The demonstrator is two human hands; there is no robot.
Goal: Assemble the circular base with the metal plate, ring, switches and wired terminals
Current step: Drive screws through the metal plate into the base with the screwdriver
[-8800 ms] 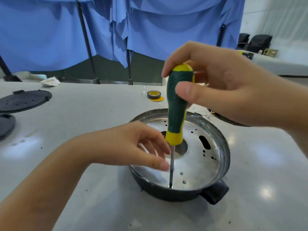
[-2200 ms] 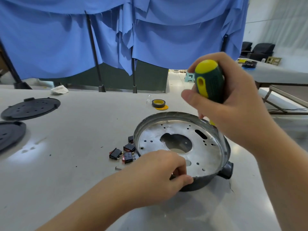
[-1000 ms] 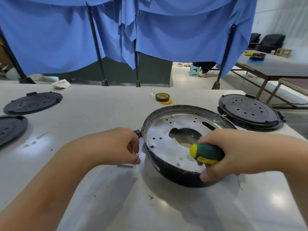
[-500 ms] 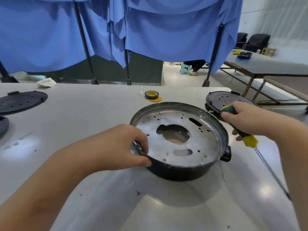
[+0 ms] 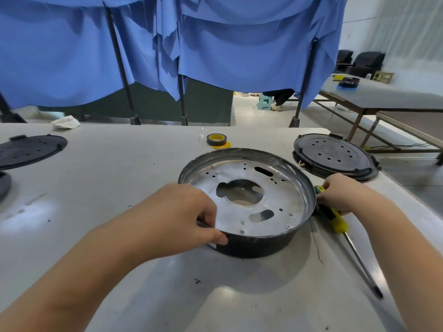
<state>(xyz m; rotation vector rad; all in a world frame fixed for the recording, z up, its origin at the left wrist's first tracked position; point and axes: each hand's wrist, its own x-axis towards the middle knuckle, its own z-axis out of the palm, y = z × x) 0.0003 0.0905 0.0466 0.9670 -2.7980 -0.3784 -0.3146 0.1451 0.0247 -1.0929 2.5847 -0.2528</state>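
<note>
Head view only. Round black plastic base (image 5: 254,245) with the perforated silver metal plate (image 5: 251,200) seated inside it sits mid-tabletop (image 5: 119,178), right in front of me. My left hand (image 5: 182,216) grasps the near-left rim: thumb on the outer wall, fingers curled over the edge onto the plate. My right hand (image 5: 340,194) is at the base's right rim, fingers curled around the green-and-yellow-handled screwdriver (image 5: 335,220); that tool lies on the tabletop just beside the base, long axis running from the rim toward me and to the right, tip at the near-right. Whether I'm setting it down or gripping it, I judge gripping.

Key relation: base lies between both hands, left one already on it, so the left is the one to turn or steady it. Switches and wired terminals not visible; I judge those steps not yet done.

Elsewhere: black perforated round cover (image 5: 335,155) far right, another black disc (image 5: 28,149) far left, yellow-cored tape roll (image 5: 216,139) behind the base.
</note>
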